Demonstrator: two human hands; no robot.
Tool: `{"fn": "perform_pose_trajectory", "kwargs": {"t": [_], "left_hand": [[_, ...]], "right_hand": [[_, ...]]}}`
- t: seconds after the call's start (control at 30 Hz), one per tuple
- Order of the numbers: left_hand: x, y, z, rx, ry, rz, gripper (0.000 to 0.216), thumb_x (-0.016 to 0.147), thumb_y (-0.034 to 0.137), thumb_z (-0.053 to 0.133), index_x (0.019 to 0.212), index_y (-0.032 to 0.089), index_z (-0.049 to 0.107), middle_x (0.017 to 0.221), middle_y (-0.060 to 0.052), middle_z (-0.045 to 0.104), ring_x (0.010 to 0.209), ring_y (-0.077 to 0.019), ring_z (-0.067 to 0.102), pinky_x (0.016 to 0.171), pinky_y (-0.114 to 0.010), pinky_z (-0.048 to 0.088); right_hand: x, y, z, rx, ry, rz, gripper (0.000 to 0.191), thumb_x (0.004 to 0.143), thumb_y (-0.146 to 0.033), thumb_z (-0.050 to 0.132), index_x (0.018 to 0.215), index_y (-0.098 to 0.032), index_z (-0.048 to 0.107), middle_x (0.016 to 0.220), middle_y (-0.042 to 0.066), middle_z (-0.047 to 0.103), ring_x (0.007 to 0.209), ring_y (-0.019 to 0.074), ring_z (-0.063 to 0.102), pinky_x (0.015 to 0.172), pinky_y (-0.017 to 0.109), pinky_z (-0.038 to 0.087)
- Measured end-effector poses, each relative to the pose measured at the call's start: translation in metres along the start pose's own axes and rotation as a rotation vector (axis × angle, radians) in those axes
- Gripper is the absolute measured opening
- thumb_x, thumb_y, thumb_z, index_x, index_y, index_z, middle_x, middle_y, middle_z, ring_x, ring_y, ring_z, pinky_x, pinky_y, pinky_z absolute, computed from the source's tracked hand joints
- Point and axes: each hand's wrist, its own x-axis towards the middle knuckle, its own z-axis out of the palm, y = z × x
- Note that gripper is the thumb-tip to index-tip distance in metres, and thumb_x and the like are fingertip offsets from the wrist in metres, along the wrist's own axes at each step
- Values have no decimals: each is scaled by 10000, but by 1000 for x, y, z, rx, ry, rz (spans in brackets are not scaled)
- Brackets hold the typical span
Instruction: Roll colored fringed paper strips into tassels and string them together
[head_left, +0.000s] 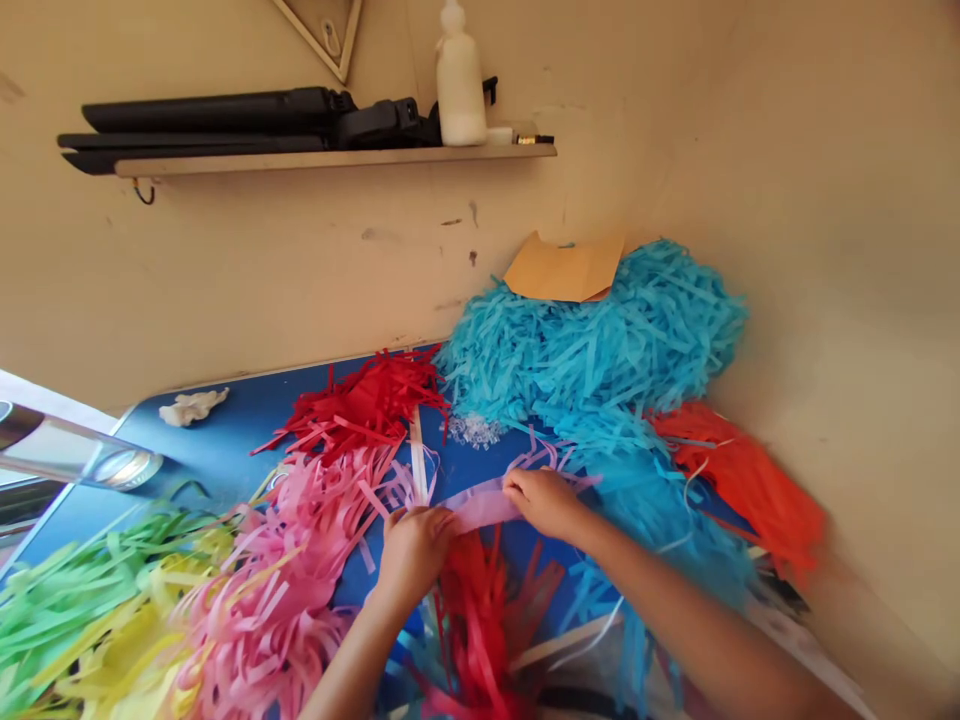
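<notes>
In the head view, the only one, we find two bare hands at work over a blue table (pixel 244 425). We record the left hand (pixel 415 548) closed on the left end of a lilac paper strip (pixel 484 506), and the right hand (pixel 546 498) pinching it near its other end. The strip spans the gap between the hands, above the table; we note cut fringes spreading beyond both grips.

Below the strip we see a red fringe (pixel 476 620). To the left we list pink fringes (pixel 300 530), then yellow fringes (pixel 135 635) and green fringes (pixel 71 570) at the table's near left. Behind the left hand lies a dark red bundle (pixel 364 400), with small clear pieces (pixel 475 431) just beside it.

Against the wall we observe a large turquoise heap (pixel 622 335) bearing a tan paper piece (pixel 564 270). An orange bundle (pixel 750 485) lies to its right. At the far left we note a crumpled white piece (pixel 193 407) near a transparent vessel (pixel 90 462). On the shelf (pixel 337 160) above, we see a white bottle (pixel 460 92) beside black equipment (pixel 217 112).
</notes>
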Motion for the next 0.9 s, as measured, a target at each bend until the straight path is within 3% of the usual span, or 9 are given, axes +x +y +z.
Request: {"fn": "perform_pose_trajectory", "kwargs": {"t": [0.17, 0.2, 0.27, 0.3, 0.37, 0.43, 0.53, 0.7, 0.9], "left_hand": [[5, 3, -1, 1, 22, -2, 197, 884, 279, 571, 778, 222, 727, 781, -28, 753, 810, -214, 686, 795, -356, 428], [3, 4, -2, -3, 34, -4, 185, 888, 285, 572, 805, 235, 730, 817, -23, 758, 852, -215, 679, 832, -369, 417], [-1, 5, -5, -11, 85, 23, 167, 895, 293, 574, 855, 277, 736, 903, -12, 763, 962, -229, 653, 940, -422, 364], [-4, 5, -7, -14, 122, 62, 160, 893, 286, 579, 864, 295, 736, 929, -8, 763, 1006, -238, 638, 989, -455, 321], [-10, 4, -8, -18, 194, 181, 159, 878, 232, 592, 856, 303, 733, 921, 0, 763, 1034, -246, 627, 1046, -501, 247], [-15, 0, -7, -7, 234, 283, 201, 868, 158, 574, 852, 288, 727, 858, 2, 762, 998, -238, 641, 1067, -516, 220], [-17, -8, -2, 11, 189, 274, 244, 893, 151, 531, 906, 293, 729, 847, -4, 759, 944, -223, 658, 1052, -513, 249], [-11, -15, 5, 0, 60, 26, 224, 919, 344, 532, 857, 269, 733, 881, -19, 762, 919, -217, 661, 940, -420, 370], [-1, -2, 5, 89, 79, -151, 365, 951, 341, 416, 795, 216, 721, 773, -63, 747, 853, -237, 655, 904, -429, 356]], "right_hand": [[7, -9, 1, 7, 26, 18, 156, 956, -198, 504, 962, -174, 658, 810, 23, 716, 786, 166, 646, 782, 286, 358], [6, -10, 0, 21, 25, -25, 145, 936, -235, 556, 1036, -179, 645, 842, 16, 717, 833, 169, 644, 831, 297, 352], [2, -8, -2, 37, 10, -178, 300, 834, -309, 707, 1106, -207, 631, 893, -2, 714, 922, 183, 624, 892, 322, 326], [-1, -6, -2, 31, 2, -269, 320, 784, -309, 756, 1074, -225, 648, 915, -6, 711, 950, 192, 611, 897, 333, 314], [-5, -1, -1, 0, -15, -417, 161, 770, -247, 762, 910, -229, 685, 950, -2, 710, 973, 199, 597, 878, 346, 299], [-6, 4, 2, -25, -38, -452, 56, 815, -164, 700, 790, -209, 678, 942, 1, 714, 951, 184, 605, 852, 341, 295], [-4, 11, 6, -20, -72, -345, 82, 863, -140, 650, 814, -201, 674, 873, -11, 719, 907, 160, 624, 819, 316, 305], [11, 5, 4, -70, -83, -135, 125, 953, -204, 547, 927, -204, 669, 876, -6, 731, 838, 151, 649, 832, 299, 332], [31, -9, 10, -161, -76, -37, 174, 955, -251, 524, 912, -196, 683, 836, 40, 742, 810, 193, 669, 852, 326, 354]]}}
